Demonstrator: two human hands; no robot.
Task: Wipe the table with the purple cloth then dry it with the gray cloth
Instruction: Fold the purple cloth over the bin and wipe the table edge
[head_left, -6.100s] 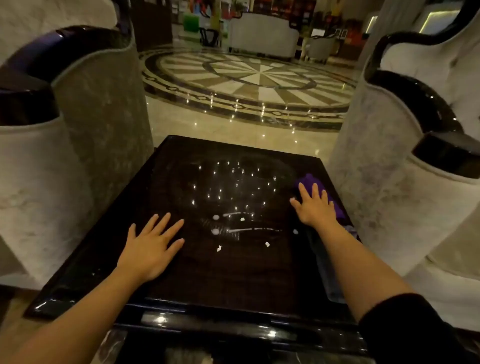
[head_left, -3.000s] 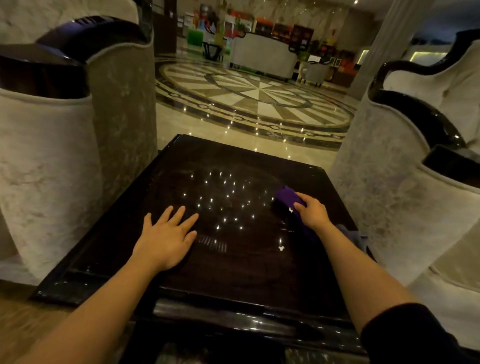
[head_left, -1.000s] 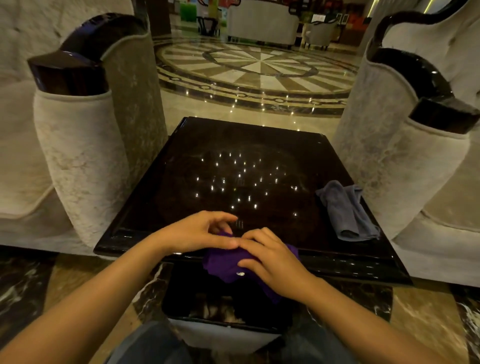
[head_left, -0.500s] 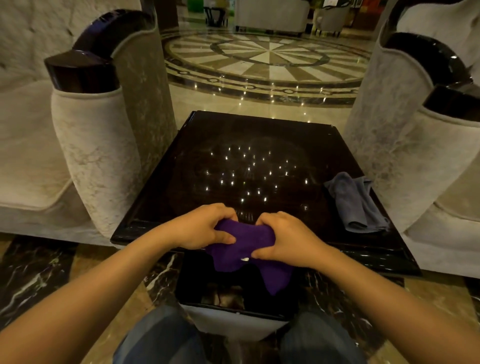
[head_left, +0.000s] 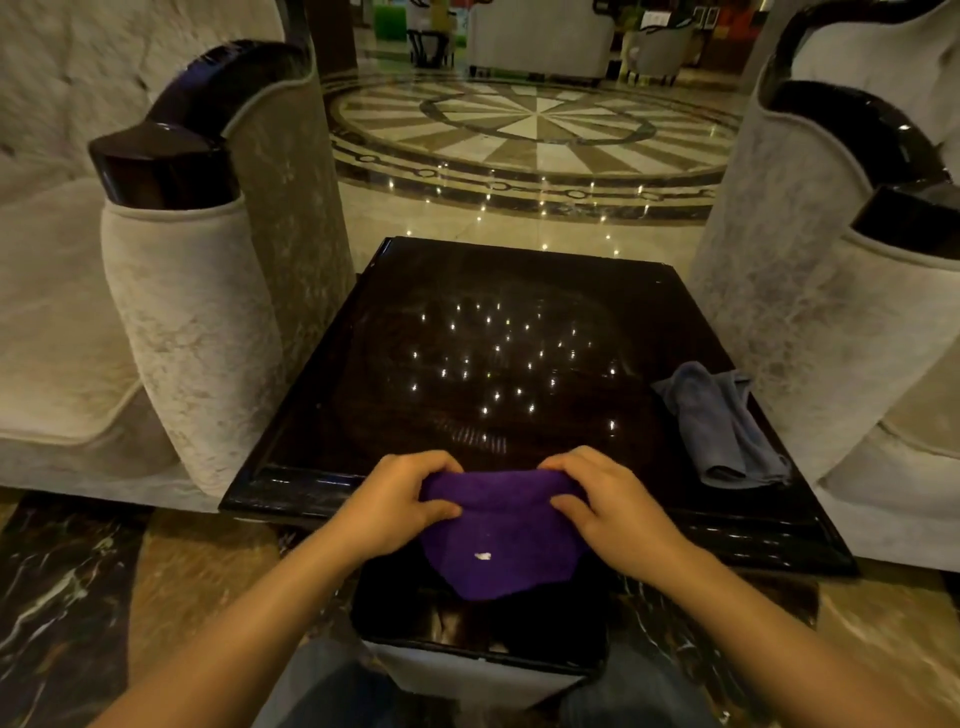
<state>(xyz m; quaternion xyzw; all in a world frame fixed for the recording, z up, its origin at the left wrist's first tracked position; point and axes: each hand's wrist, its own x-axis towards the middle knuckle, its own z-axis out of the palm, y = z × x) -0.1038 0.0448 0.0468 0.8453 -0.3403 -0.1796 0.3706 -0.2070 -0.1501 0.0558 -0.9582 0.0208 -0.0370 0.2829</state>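
Purple cloth (head_left: 501, 540) hangs at the near edge of the table (head_left: 498, 332), stretched between both hands and drooping in a rounded flap over a dark bin (head_left: 483, 629) that stands on the floor just below. A small white speck (head_left: 483, 556) clings to the cloth's face. The left hand (head_left: 400, 504) pinches the cloth's upper left corner, fingers curled over the top fold and thumb pressed on the front. The right hand (head_left: 608, 506) grips the upper right corner the same way, fingers closed on the fold and thumb laid across the fabric. Both forearms reach in from the bottom of the view, and the person's knees in dark trousers (head_left: 332, 691) show on either side of the bin.

Past the hands the table is a glossy black square with a raised rim, its top scattered with bright pinpoints of reflected ceiling lights. The gray cloth (head_left: 722, 426) lies crumpled on the right side of the table, close to its right rim and well apart from the hands.

Pale velvet armchairs stand on both sides, the left armchair (head_left: 197, 322) and the right armchair (head_left: 810, 312) each with a black lacquered arm cap, just beside the table's edges. Farther off, the polished floor (head_left: 535, 124) carries a large round starburst inlay, and beyond it pale sofas (head_left: 540, 36) sit at the far end of the hall.
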